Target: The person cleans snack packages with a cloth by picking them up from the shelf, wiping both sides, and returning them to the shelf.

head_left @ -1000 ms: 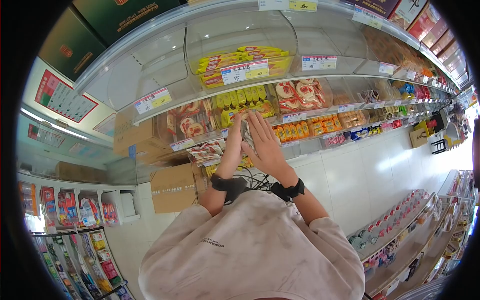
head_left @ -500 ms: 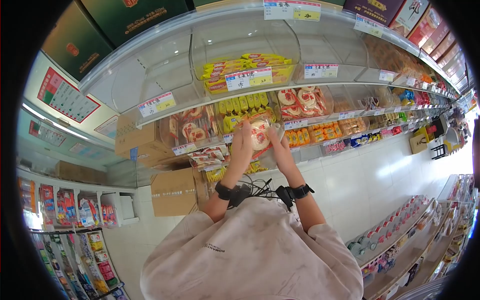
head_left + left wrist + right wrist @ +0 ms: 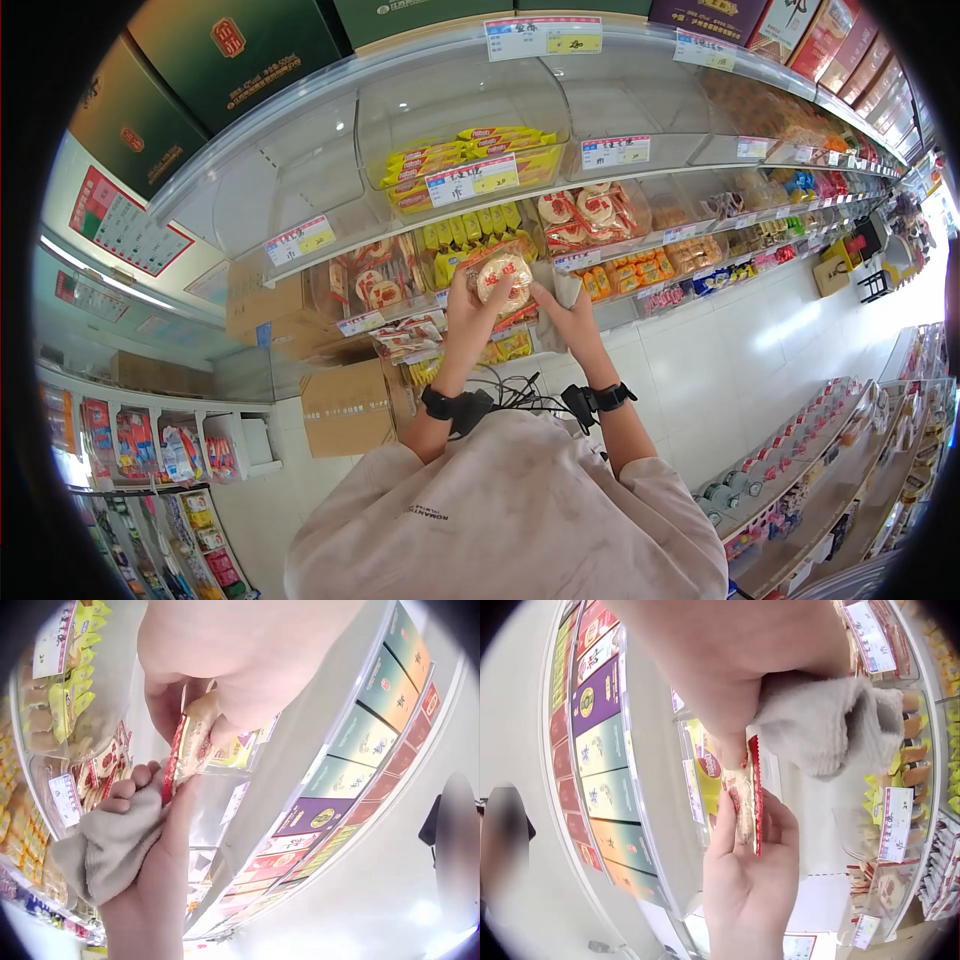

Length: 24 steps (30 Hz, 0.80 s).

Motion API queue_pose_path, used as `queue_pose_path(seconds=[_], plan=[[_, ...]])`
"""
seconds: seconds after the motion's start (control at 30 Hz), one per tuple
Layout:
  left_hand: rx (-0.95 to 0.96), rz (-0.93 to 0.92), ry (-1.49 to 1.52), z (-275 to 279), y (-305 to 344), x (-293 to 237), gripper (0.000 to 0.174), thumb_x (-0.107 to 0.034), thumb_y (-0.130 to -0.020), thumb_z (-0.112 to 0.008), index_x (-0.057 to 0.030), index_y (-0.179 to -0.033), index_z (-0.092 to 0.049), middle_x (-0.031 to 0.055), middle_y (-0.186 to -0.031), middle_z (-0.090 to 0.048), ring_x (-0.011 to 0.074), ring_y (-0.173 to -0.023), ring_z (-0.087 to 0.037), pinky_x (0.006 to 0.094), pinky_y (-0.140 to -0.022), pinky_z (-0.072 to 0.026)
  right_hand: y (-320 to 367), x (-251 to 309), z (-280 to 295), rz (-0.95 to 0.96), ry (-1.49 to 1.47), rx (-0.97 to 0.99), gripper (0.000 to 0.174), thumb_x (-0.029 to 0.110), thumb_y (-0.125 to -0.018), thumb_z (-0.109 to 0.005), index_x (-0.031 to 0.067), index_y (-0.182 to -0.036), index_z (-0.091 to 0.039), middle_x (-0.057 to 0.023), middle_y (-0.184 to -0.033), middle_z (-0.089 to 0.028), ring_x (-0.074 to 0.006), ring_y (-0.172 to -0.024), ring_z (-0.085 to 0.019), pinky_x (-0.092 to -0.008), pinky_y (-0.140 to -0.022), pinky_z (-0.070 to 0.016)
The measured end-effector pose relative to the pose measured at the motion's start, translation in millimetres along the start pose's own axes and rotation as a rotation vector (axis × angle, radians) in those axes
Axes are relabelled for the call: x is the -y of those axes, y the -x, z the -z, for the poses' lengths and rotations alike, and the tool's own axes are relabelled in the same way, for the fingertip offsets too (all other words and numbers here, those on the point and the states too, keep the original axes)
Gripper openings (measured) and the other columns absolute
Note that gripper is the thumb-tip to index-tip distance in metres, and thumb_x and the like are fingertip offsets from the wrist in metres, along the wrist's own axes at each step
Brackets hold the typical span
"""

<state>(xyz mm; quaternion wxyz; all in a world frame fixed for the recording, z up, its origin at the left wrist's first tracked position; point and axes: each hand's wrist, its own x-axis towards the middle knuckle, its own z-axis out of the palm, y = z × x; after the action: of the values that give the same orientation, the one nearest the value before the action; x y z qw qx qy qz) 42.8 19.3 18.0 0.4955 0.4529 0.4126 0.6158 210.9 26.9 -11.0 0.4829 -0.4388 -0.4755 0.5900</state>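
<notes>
A round flat cake in a clear wrapper with red print (image 3: 505,278) is held up in front of the shelf. My left hand (image 3: 472,318) grips it from its left side, thumb across the face, as the right wrist view also shows along the wrapper's red edge (image 3: 757,799). A crumpled grey cloth (image 3: 552,305) is bunched in my right hand (image 3: 577,328). In the left wrist view, curled fingers wrap the cloth (image 3: 120,844), and that hand's thumb lies against the packaged cake (image 3: 196,735).
Behind the hands, clear shelf bins hold yellow snack packets (image 3: 470,165) and more red-printed cakes (image 3: 592,212). Green boxes (image 3: 225,50) line the top. A cardboard box (image 3: 350,405) sits below left; black cables (image 3: 505,388) hang between the wrists.
My hands were pressed flat together, then parted to show the cake's printed face. My right hand has since moved a little right along with the cloth.
</notes>
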Motion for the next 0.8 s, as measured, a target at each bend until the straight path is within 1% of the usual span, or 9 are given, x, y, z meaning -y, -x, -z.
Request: queue_pose_path(seconds=[0.07,0.17,0.27,0.37,0.47,0.57,0.67,0.77,0.8], plan=[[0.016,0.023,0.021,-2.4,-2.2,-4.4,0.039,-0.012,-0.096,-0.068,0.0021,-0.127,-0.049,0.0099,-0.120,-0.064,0.0125,-0.106,-0.063,0.0283,-0.089,-0.0528,-2.8,2.5,2.6,0.048,0.047,-0.049,0.034,0.027,-0.097,-0.069,0.0019,-0.119,-0.063,-0.0042,-0.101,-0.067,-0.0108,-0.088,-0.065,-0.0279,-0.075,-0.0520],[0.145,0.113,-0.089,4.6,-6.7,-5.7,0.036,-0.015,-0.096,-0.069,0.0012,-0.124,-0.051,0.0092,-0.119,-0.064,0.0114,-0.105,-0.062,0.0282,-0.088,-0.0532,-0.4,18.9,-5.4,-0.235,-0.599,-0.102,0.035,0.031,-0.096,-0.069,0.0013,-0.115,-0.066,-0.0009,-0.095,-0.067,-0.0084,-0.087,-0.062,-0.0270,-0.075,-0.0506],[0.280,0.154,-0.288,12.2,-4.8,4.1,0.036,-0.019,-0.096,-0.070,0.0011,-0.121,-0.053,0.0087,-0.116,-0.063,0.0105,-0.102,-0.062,0.0282,-0.084,-0.0533,-3.0,2.9,0.2,-0.087,-0.201,0.022,0.036,0.033,-0.096,-0.068,0.0025,-0.115,-0.066,-0.0021,-0.097,-0.067,-0.0074,-0.087,-0.060,-0.0257,-0.074,-0.0493],[0.336,0.125,-0.412,13.2,-2.8,12.6,0.041,-0.022,-0.095,-0.071,0.0014,-0.122,-0.051,0.0088,-0.111,-0.062,0.0110,-0.098,-0.061,0.0286,-0.082,-0.0527,-0.7,4.4,8.3,-0.161,0.044,0.085,0.032,0.031,-0.097,-0.067,0.0031,-0.114,-0.065,-0.0045,-0.100,-0.066,-0.0071,-0.091,-0.059,-0.0265,-0.079,-0.0484],[0.356,0.138,-0.410,11.6,-0.9,11.7,0.041,-0.021,-0.096,-0.070,0.0009,-0.124,-0.049,0.0084,-0.110,-0.062,0.0112,-0.099,-0.060,0.0288,-0.083,-0.0524,2.5,0.3,4.8,-0.076,0.134,0.024,0.025,0.020,-0.096,-0.067,-0.0003,-0.111,-0.065,-0.0107,-0.107,-0.067,-0.0151,-0.095,-0.061,-0.0309,-0.083,-0.0475],[0.356,0.126,-0.371,6.7,0.7,7.4,0.043,-0.019,-0.096,-0.070,0.0006,-0.127,-0.049,0.0085,-0.112,-0.062,0.0110,-0.100,-0.060,0.0286,-0.084,-0.0520,-1.6,-7.6,-3.7,0.575,0.418,-0.132,0.022,0.010,-0.093,-0.067,-0.0047,-0.109,-0.064,-0.0161,-0.110,-0.065,-0.0265,-0.093,-0.061,-0.0361,-0.084,-0.0467],[0.370,0.136,-0.303,3.9,2.4,4.4,0.043,-0.017,-0.095,-0.070,0.0005,-0.128,-0.049,0.0081,-0.114,-0.063,0.0107,-0.101,-0.060,0.0282,-0.085,-0.0518,3.6,7.5,-6.5,0.747,0.535,-0.187,0.022,0.003,-0.090,-0.066,-0.0074,-0.109,-0.063,-0.0196,-0.116,-0.063,-0.0348,-0.096,-0.059,-0.0393,-0.085,-0.0462],[0.371,0.148,-0.294,1.1,0.0,-2.7,0.043,-0.014,-0.094,-0.070,0.0003,-0.129,-0.050,0.0079,-0.115,-0.063,0.0102,-0.101,-0.060,0.0278,-0.085,-0.0518,7.6,26.9,-9.9,0.790,0.610,-0.247,0.012,0.004,-0.094,-0.062,-0.0077,-0.097,-0.063,-0.0198,-0.106,-0.064,-0.0298,-0.083,-0.060,-0.0343,-0.075,-0.0466],[0.363,0.183,-0.277,-0.9,0.4,-9.3,0.042,-0.014,-0.094,-0.071,0.0001,-0.129,-0.051,0.0077,-0.116,-0.063,0.0100,-0.101,-0.060,0.0276,-0.085,-0.0517,8.2,23.2,-7.6,0.703,0.551,-0.231,0.012,0.004,-0.094,-0.063,-0.0074,-0.097,-0.064,-0.0193,-0.104,-0.064,-0.0294,-0.082,-0.060,-0.0345,-0.074,-0.0469]])
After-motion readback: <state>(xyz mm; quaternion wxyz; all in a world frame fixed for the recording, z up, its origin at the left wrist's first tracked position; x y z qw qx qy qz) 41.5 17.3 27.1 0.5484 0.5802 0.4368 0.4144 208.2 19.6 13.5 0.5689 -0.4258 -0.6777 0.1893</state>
